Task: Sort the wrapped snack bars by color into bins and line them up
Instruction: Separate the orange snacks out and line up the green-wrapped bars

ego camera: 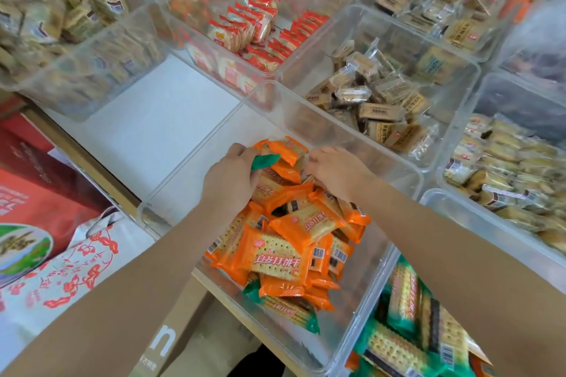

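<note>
**Sorting Station: Handling the Mixed Orange and Green Packs**

The clear bin (pixel 306 119) at centre holds a loose heap of orange-wrapped bars (pixel 284 248), piled toward its near and right part; the far left floor of the bin is bare. A green-wrapped bar (pixel 291 309) lies at the near edge of the heap, partly under orange packs. A second bin at near right holds green-wrapped packs (pixel 407 337).

The left hand (pixel 229 180) is at the far end of the heap, its fingers curled round a bar whose green end (pixel 266 161) projects to the right. The right hand (pixel 337 170) rests on the heap just beside it; its fingers curl down among the orange packs, and whether they hold one cannot be told.

Handling, by judgement: each bar is light, with slick film wrapping over a brittle cracker. Crimped ends are soft and will slip; take hold across the flat middle, with light pressure to avoid breakage.

Orientation: the heap has no common direction. The large front pack lies with its long axis running left to right, slightly tilted; others lie crosswise or on edge. Lining up requires turning each long axis parallel.
</note>
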